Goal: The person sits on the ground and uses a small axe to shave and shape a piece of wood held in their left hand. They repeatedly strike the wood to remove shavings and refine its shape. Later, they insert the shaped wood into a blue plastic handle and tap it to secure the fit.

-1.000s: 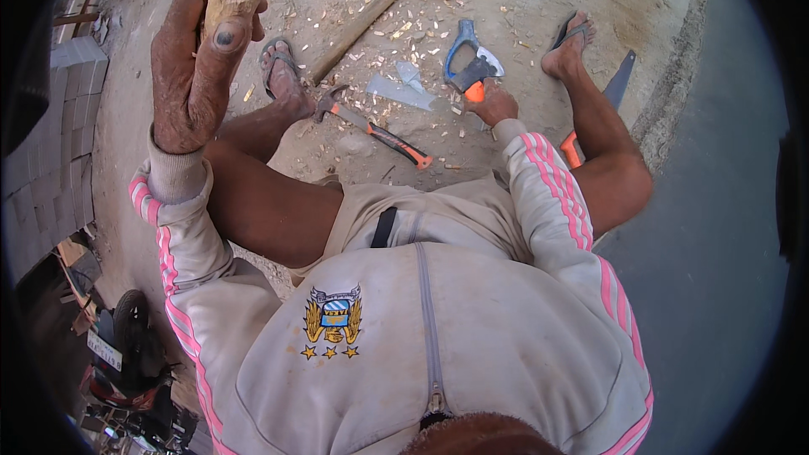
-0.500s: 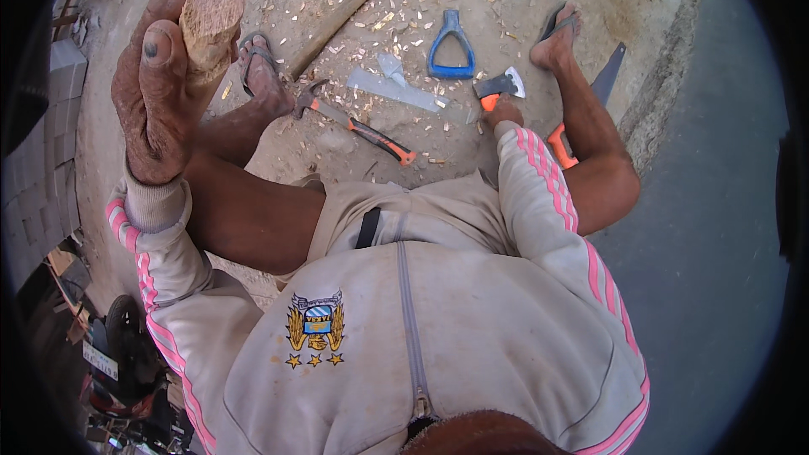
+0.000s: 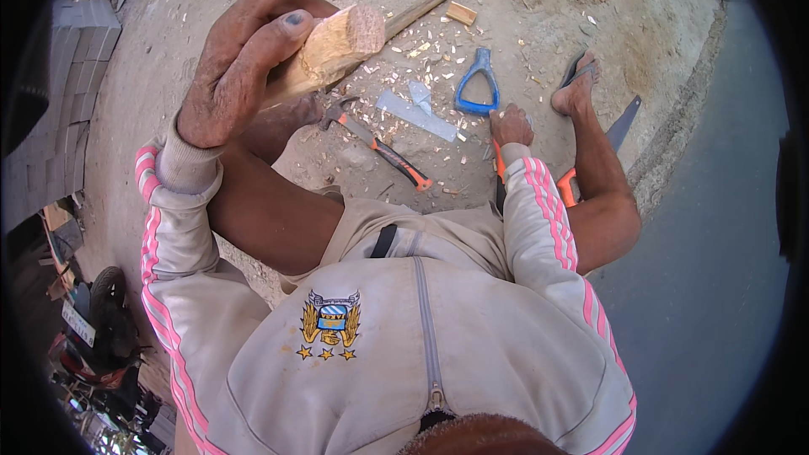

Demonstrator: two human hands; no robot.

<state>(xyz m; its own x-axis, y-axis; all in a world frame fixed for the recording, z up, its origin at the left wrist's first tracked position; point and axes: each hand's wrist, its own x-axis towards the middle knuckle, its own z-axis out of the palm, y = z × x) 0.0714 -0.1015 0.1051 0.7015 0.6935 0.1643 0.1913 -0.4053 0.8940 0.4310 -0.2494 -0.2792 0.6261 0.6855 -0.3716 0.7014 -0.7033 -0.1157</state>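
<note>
My left hand [image 3: 253, 59], raised at the upper left, grips a pale wooden stick [image 3: 337, 44]. Its blunt, cut end points up and right, a carved notch shows just below, and my forefinger stretches out above it. My right hand [image 3: 511, 126] is low over the ground, right beside a blue D-shaped handle [image 3: 478, 108]. Its fingers point away and are mostly hidden, so whether they touch the handle is unclear. An orange and black tool handle [image 3: 499, 170], apparently the hatchet's, lies by my right wrist; I cannot make out its head.
A claw hammer [image 3: 379, 147] and a clear plastic strip [image 3: 413, 115] lie between my feet among wood chips. Beyond are a long wooden pole [image 3: 425, 7] and a small wood block [image 3: 462, 13]. A handsaw [image 3: 624, 124] lies by my right leg. Grey blocks [image 3: 80, 59] are stacked at left.
My left hand has moved right and tilted the stick over to the right. My right hand, earlier on the hatchet, now sits beside the blue handle, and the hatchet's head has gone from sight.
</note>
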